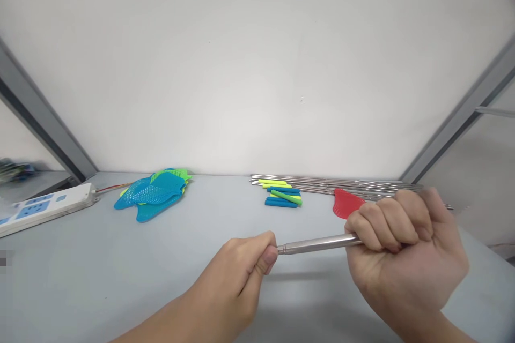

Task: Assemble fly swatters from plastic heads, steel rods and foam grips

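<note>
A silvery metal telescopic rod is stretched between my two hands above the table, tilted slightly up to the right. My left hand is closed around its narrower, stepped end, which the fingers hide. My right hand wraps its fingers round the thicker part, and the rod's far end is out of sight in the fist. Just behind the right hand shows a red mesh fly-swatter head, partly covered by the knuckles. I cannot tell whether it is joined to anything.
Blue and green mesh swatter heads lie piled at the back left. Several blue, yellow and green sleeves lie mid-back, beside a bundle of thin metal rods. A white power strip sits far left. A pale wall stands behind the grey table.
</note>
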Motion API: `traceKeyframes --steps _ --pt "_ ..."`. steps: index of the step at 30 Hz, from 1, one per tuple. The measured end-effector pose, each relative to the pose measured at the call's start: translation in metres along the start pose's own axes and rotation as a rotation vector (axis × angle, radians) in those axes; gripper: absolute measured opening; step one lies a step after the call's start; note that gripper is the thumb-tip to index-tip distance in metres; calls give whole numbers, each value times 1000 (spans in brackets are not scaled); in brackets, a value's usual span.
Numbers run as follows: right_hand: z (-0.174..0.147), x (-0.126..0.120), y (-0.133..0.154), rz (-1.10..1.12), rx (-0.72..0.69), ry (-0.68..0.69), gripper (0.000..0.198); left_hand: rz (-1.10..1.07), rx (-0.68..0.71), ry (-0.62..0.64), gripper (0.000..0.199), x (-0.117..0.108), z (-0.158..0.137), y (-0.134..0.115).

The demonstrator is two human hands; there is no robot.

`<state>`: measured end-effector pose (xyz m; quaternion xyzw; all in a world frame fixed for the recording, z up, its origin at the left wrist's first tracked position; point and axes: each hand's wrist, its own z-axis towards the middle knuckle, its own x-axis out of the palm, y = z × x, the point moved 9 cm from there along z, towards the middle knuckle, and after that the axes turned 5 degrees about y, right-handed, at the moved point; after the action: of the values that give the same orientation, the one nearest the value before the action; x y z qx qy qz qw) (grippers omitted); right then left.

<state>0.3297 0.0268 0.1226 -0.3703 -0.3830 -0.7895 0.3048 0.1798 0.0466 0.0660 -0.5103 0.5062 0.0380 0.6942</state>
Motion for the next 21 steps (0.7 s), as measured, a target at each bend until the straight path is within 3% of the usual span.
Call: traceKeyframes --steps 11,18,21 --pt "-6 0 -6 -3 32 -15 38 -19 -33 104 34 4 -2 -4" --pt "2 -1 -6 -43 76 -37 38 -76 -89 93 37 11 -3 -3" --pt "6 -2 -15 -119 175 -66 36 -102 -133 204 38 19 -5 -1"
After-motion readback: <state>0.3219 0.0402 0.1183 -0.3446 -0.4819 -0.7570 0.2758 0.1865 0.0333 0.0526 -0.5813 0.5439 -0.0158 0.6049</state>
